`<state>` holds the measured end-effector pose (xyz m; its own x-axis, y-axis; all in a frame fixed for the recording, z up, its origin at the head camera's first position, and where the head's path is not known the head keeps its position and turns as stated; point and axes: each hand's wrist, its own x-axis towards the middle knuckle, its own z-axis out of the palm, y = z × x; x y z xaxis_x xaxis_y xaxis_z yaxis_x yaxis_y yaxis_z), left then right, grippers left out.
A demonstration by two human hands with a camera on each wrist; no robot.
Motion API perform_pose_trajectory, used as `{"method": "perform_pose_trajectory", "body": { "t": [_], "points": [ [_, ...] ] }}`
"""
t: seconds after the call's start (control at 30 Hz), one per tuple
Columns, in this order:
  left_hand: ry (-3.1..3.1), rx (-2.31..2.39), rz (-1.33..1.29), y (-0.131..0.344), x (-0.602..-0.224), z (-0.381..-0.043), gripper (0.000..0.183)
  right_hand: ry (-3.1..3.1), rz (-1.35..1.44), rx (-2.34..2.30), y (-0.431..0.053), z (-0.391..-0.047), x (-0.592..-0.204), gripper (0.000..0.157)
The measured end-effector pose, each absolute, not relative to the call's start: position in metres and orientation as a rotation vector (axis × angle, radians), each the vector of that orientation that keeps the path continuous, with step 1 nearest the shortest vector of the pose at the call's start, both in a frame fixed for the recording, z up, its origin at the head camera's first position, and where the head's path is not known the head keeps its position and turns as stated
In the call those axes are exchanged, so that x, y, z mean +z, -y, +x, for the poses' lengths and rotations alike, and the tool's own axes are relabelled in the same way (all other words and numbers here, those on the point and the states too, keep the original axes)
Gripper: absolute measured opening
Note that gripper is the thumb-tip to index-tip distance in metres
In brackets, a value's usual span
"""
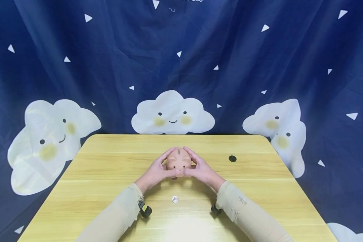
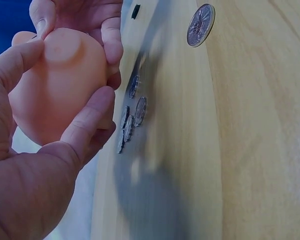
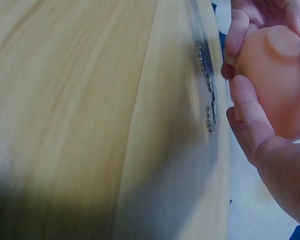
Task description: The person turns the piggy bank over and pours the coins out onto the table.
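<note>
A pink piggy bank (image 1: pixel 179 160) is held between both hands over the middle of the table, its slotted top and two dark eyes visible in the head view. My left hand (image 1: pixel 157 172) grips one side of it, and my right hand (image 1: pixel 203 171) grips the other, with both thumbs near the snout. Both wrist views show the bank raised off the tabletop. Several silver coins (image 2: pixel 140 111) lie beneath it, mostly hidden from the head view. A single coin (image 1: pixel 175 199) lies on the table nearer to me, between the forearms.
A round black piece (image 1: pixel 232 158), possibly a stopper, lies on the wooden table (image 1: pixel 115 161) to the right of my right hand. Behind the table hangs a dark blue curtain (image 1: pixel 124 50) with clouds and white triangles. Each wrist carries a small black device (image 1: pixel 146 211).
</note>
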<state>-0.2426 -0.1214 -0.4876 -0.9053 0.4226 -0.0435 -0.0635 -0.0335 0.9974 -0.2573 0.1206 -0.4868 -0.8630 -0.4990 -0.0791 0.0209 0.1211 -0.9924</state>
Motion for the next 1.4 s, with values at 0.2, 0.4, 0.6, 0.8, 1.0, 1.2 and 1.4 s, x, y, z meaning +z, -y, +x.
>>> {"method": "perform_pose_trajectory", "body": {
  "t": [0.2, 0.4, 0.6, 0.8, 1.0, 1.2, 1.4],
  "points": [
    [-1.907, 2.006, 0.377, 0.121, -0.488, -0.243, 0.101, -2.024, -0.454, -1.787, -0.121, -0.257, -0.486, 0.097],
    [-1.909, 2.006, 0.381, 0.121, -0.489, -0.242, 0.101, -2.022, -0.458, -1.792, -0.121, -0.257, -0.487, 0.1],
    [-1.893, 2.012, 0.37, 0.121, -0.489, -0.242, 0.102, -2.025, -0.452, -1.782, -0.121, -0.257, -0.487, 0.1],
    [-1.908, 1.965, 0.341, 0.123, -0.478, -0.245, 0.102, -1.992, -0.387, -1.813, -0.117, -0.258, -0.479, 0.099],
    [-2.23, 1.942, 0.601, 0.12, -0.441, -0.228, 0.098, -2.269, -0.687, -1.886, -0.114, -0.234, -0.447, 0.102],
    [-2.06, 1.988, 0.404, 0.118, -0.464, -0.224, 0.102, -2.235, -0.58, -1.797, -0.119, -0.234, -0.464, 0.098],
    [-1.925, 2.053, 0.358, 0.12, -0.483, -0.234, 0.101, -2.162, -0.509, -1.789, -0.116, -0.243, -0.477, 0.096]
  ]
}}
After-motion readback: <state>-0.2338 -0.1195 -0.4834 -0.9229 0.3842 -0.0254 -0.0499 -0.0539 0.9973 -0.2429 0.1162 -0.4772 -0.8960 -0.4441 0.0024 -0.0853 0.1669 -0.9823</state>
